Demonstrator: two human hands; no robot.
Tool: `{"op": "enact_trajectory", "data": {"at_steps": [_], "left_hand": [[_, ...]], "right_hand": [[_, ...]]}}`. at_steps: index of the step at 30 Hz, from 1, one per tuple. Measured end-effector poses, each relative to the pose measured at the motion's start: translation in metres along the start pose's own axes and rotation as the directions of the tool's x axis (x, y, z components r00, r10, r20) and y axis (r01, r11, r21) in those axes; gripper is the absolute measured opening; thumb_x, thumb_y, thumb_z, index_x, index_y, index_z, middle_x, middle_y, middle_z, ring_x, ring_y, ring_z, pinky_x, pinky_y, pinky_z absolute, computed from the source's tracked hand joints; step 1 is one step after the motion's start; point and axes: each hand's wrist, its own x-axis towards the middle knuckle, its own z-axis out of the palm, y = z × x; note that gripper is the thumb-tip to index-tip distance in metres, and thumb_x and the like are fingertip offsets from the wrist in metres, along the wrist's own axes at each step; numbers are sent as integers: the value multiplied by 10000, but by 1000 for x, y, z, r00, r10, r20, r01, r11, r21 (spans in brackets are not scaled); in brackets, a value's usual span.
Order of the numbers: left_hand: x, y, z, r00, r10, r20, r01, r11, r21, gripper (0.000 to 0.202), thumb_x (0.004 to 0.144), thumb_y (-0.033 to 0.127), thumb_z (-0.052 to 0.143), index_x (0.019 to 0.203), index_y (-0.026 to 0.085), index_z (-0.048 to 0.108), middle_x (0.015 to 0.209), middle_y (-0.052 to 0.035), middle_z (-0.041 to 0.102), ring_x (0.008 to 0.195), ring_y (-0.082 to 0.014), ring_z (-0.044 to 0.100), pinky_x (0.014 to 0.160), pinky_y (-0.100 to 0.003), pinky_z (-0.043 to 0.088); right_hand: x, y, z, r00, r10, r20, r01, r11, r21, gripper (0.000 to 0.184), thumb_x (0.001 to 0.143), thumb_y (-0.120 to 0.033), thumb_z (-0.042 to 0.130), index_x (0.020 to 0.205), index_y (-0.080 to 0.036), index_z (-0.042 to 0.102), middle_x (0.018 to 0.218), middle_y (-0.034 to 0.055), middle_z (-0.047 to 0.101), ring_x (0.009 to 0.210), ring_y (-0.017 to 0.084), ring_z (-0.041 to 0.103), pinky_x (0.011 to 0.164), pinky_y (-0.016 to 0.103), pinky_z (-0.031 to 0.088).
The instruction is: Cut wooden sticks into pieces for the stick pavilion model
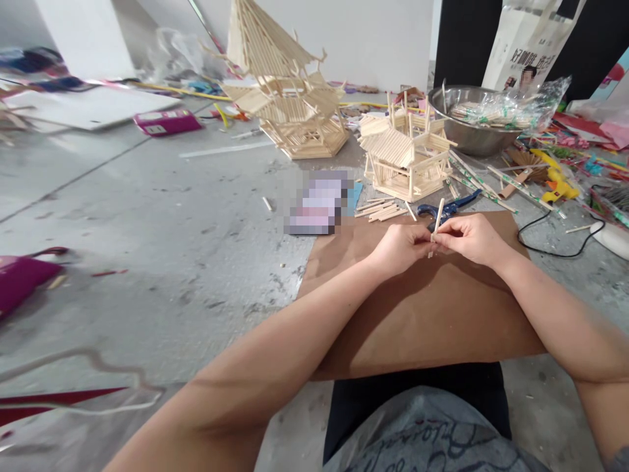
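Observation:
Over the brown paper sheet (442, 308), my left hand (400, 248) and my right hand (469, 239) meet, fingertips pinched together. Between them a pale wooden stick (439, 215) stands nearly upright; both hands grip its lower end. Just behind my fingers lies a pair of blue-handled cutters (452, 204), partly hidden by my right hand. A small pile of short cut sticks (381, 210) sits beyond my left hand. Farther back stands a small hexagonal stick pavilion (407, 157), roofed only in part, with bare posts sticking up.
A taller stick pagoda (304, 124) stands at the back. A blurred phone (317, 206) lies left of the paper. At right are a metal bowl (472, 137) of wrapped sticks, a yellow glue gun (557, 177) and a black cord (550, 250). Purple packs (167, 122) lie leftward.

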Motion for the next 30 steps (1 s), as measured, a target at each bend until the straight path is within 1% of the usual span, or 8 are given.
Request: {"op": "enact_trajectory", "data": {"at_steps": [3, 6, 8, 11, 18, 23, 26, 30], "left_hand": [[0, 1, 0, 999, 35, -5, -35, 998, 46, 189, 726, 276, 560, 648, 122, 638, 597, 4, 616, 577, -83, 522, 560, -174, 373], [-1, 4, 0, 999, 52, -7, -51, 996, 73, 190, 728, 265, 545, 643, 117, 630, 587, 5, 605, 575, -84, 513, 549, -175, 362], [-1, 5, -1, 999, 43, -9, -42, 996, 81, 176, 719, 244, 542, 633, 115, 624, 571, 8, 594, 569, -82, 507, 543, -174, 357], [-2, 7, -1, 1000, 11, -4, -11, 997, 83, 176, 706, 233, 544, 598, 112, 613, 548, 13, 575, 558, -79, 497, 534, -173, 349], [0, 1, -2, 999, -15, 46, 16, 999, -33, 225, 703, 315, 572, 634, 114, 647, 554, 16, 589, 535, -71, 483, 513, -167, 347], [2, -7, -5, 990, 49, 135, -35, 994, -104, 235, 716, 323, 570, 699, 118, 683, 588, -1, 618, 545, -75, 498, 526, -166, 364], [2, -9, -5, 987, 71, 141, -54, 991, -120, 246, 726, 323, 564, 674, 111, 677, 567, -4, 601, 534, -70, 486, 519, -161, 362], [2, -7, -5, 989, 84, 125, -70, 991, -112, 296, 760, 355, 529, 682, 109, 674, 575, -11, 598, 527, -68, 478, 508, -158, 359]], "right_hand": [[1, -2, 1, 999, -32, -7, 32, 999, 19, 142, 715, -283, 595, 758, -151, 621, 682, 4, 618, 585, 92, 515, 570, 221, 406], [1, -3, 4, 996, -76, -37, 76, 997, 6, 105, 723, -259, 584, 722, -154, 587, 668, -3, 584, 576, 86, 492, 572, 221, 400], [0, -4, 6, 993, -99, -59, 98, 995, -13, 105, 735, -253, 568, 692, -157, 565, 653, -5, 565, 576, 87, 483, 577, 224, 396], [-1, -6, 7, 993, -109, -44, 107, 994, -29, 112, 745, -256, 556, 686, -161, 547, 632, -11, 547, 572, 89, 478, 578, 229, 390], [-1, -7, 5, 999, -21, 36, 20, 1000, 7, 114, 755, -276, 536, 718, -169, 518, 569, -37, 522, 507, 82, 476, 539, 230, 384], [-2, -8, 5, 997, 24, 70, -28, 998, 58, 134, 750, -295, 542, 708, -170, 514, 569, -35, 536, 467, 77, 483, 504, 227, 390], [-1, -8, 5, 996, 54, 69, -63, 991, 121, 165, 739, -318, 562, 689, -164, 533, 564, -30, 549, 454, 76, 494, 484, 221, 397], [1, -6, 3, 991, 101, 85, -117, 968, 223, 238, 735, -385, 563, 741, -148, 590, 635, 5, 606, 449, 77, 511, 471, 226, 416]]}}
